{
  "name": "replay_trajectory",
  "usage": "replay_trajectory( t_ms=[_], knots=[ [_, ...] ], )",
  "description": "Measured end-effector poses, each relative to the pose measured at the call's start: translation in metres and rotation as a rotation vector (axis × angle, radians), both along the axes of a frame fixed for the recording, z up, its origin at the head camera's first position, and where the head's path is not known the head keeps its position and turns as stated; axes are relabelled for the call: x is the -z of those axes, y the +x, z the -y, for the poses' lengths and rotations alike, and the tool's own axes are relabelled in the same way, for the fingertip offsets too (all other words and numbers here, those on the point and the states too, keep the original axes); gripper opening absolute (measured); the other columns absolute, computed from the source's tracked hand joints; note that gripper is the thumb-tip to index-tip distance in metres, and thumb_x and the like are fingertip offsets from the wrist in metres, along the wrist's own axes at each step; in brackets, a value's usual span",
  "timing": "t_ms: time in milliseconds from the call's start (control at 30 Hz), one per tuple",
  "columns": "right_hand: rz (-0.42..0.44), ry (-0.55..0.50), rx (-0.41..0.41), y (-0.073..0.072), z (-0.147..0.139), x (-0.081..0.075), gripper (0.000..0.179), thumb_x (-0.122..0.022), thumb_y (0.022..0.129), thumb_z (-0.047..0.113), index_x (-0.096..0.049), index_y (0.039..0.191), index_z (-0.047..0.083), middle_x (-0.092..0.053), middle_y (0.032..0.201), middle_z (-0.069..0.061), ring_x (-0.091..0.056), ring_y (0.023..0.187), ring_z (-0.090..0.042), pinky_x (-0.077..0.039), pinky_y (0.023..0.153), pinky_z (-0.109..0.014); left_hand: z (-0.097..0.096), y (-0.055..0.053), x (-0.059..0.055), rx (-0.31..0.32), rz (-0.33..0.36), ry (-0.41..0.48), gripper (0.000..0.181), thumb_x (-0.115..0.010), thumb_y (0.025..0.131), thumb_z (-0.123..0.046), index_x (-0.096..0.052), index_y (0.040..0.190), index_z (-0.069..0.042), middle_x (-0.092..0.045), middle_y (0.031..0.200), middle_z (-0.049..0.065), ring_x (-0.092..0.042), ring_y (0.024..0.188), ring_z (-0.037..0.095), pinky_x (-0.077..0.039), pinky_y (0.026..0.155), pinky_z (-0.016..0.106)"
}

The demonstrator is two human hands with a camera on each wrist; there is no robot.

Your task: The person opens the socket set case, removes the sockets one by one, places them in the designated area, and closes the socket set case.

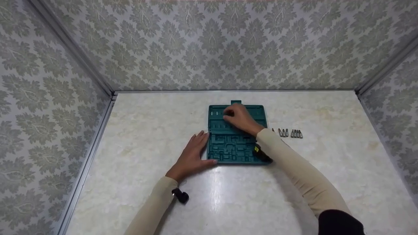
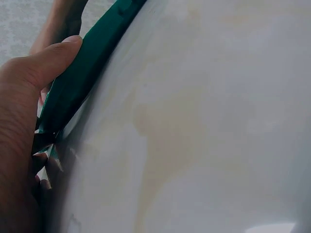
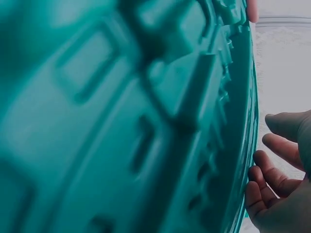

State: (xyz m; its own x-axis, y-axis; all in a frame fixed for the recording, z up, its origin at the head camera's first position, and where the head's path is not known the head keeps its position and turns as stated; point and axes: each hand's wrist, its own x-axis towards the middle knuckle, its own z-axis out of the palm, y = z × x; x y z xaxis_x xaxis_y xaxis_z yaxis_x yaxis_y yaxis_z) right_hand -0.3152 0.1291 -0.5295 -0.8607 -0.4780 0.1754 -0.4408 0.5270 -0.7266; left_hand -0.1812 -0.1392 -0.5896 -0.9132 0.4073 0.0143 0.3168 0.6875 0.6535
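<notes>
An unfolded green plastic tool case (image 1: 228, 147) lies on the table, its inside moulded with many slots. My left hand (image 1: 192, 156) braces its near left corner, thumb on the front edge and straight fingers along the left side. The left wrist view has the thumb (image 2: 65, 51) against the case's green wall (image 2: 80, 77). Over the raised far half, my right hand (image 1: 240, 117) hovers with bent fingers. From the right wrist, this hand (image 3: 279, 194) shows thumb and forefinger apart, nothing visible between them. Small metal bits (image 1: 296, 133) lie right of the case.
More bits (image 1: 283, 132) form a second group, partly beside the right sleeve (image 1: 300, 176). A black wrist camera (image 1: 261, 154) overlaps the case's right side; another camera (image 1: 180, 195) sits on the left wrist. Patterned walls (image 1: 212, 45) stand behind and beside the table (image 1: 147, 130).
</notes>
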Motion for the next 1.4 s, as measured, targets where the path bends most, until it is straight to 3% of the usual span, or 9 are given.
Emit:
replay_trajectory(
  t_ms=[167, 300, 400, 433, 533, 1033, 1400],
  knots=[
    [0.000, -0.001, -0.014, -0.011, 0.012, -0.003, 0.029, -0.073, 0.106, 0.008, -0.075, 0.130, -0.008, -0.072, 0.126, -0.024, -0.067, 0.116, -0.038, -0.055, 0.104, -0.056, -0.001, 0.000, -0.001, -0.003, 0.002, 0.020, 0.118, -0.072, 0.087, -0.083, -0.016, 0.178, -0.032, -0.013, 0.185, -0.007, -0.004, 0.170, 0.012, -0.008, 0.138, 0.045],
    [0.004, -0.002, -0.017, -0.023, 0.019, 0.004, 0.029, -0.073, 0.105, 0.012, -0.076, 0.127, -0.006, -0.073, 0.122, -0.020, -0.065, 0.112, -0.034, -0.055, 0.101, -0.053, -0.001, 0.000, -0.002, -0.004, 0.009, 0.042, 0.118, -0.073, 0.087, -0.083, -0.015, 0.178, -0.035, -0.012, 0.185, -0.009, -0.003, 0.170, 0.014, -0.010, 0.138, 0.050],
    [0.013, 0.005, -0.023, -0.027, 0.026, 0.004, 0.028, -0.072, 0.106, 0.012, -0.077, 0.127, -0.006, -0.074, 0.123, -0.020, -0.066, 0.114, -0.035, -0.055, 0.104, -0.052, 0.001, 0.000, -0.003, -0.001, -0.009, 0.030, 0.118, -0.072, 0.088, -0.083, -0.016, 0.178, -0.031, -0.013, 0.185, -0.007, -0.004, 0.171, 0.015, -0.010, 0.138, 0.050],
    [0.020, 0.022, -0.013, -0.023, 0.029, -0.003, 0.028, -0.072, 0.105, 0.009, -0.076, 0.127, -0.007, -0.073, 0.124, -0.021, -0.065, 0.115, -0.037, -0.054, 0.105, -0.055, 0.001, 0.000, -0.003, 0.001, -0.016, 0.023, 0.118, -0.071, 0.088, -0.083, -0.016, 0.179, -0.030, -0.014, 0.185, -0.006, -0.005, 0.171, 0.015, -0.009, 0.138, 0.049],
    [0.027, 0.037, 0.000, -0.025, 0.033, -0.003, 0.027, -0.072, 0.105, 0.010, -0.077, 0.127, -0.006, -0.073, 0.124, -0.020, -0.065, 0.115, -0.035, -0.053, 0.106, -0.054, 0.002, 0.000, -0.004, 0.009, -0.044, -0.001, 0.118, -0.070, 0.089, -0.082, -0.018, 0.178, -0.024, -0.017, 0.185, -0.003, -0.007, 0.171, 0.015, -0.008, 0.139, 0.045],
    [0.003, 0.045, 0.024, -0.031, 0.032, 0.009, 0.030, -0.075, 0.105, 0.010, -0.077, 0.129, -0.006, -0.069, 0.122, -0.023, -0.059, 0.111, -0.036, -0.050, 0.103, -0.052, 0.001, -0.003, -0.001, 0.017, -0.039, 0.011, 0.119, -0.070, 0.089, -0.084, -0.019, 0.178, -0.024, -0.017, 0.185, -0.003, -0.007, 0.171, 0.014, -0.008, 0.138, 0.044],
    [0.053, 0.075, 0.069, -0.023, 0.032, 0.013, 0.037, -0.074, 0.107, 0.015, -0.073, 0.136, -0.007, -0.065, 0.127, -0.023, -0.056, 0.115, -0.036, -0.048, 0.107, -0.053, 0.000, -0.001, 0.002, 0.023, -0.039, 0.010, 0.119, -0.069, 0.089, -0.083, -0.018, 0.178, -0.024, -0.017, 0.185, -0.002, -0.007, 0.170, 0.014, -0.008, 0.138, 0.044]
  ],
)
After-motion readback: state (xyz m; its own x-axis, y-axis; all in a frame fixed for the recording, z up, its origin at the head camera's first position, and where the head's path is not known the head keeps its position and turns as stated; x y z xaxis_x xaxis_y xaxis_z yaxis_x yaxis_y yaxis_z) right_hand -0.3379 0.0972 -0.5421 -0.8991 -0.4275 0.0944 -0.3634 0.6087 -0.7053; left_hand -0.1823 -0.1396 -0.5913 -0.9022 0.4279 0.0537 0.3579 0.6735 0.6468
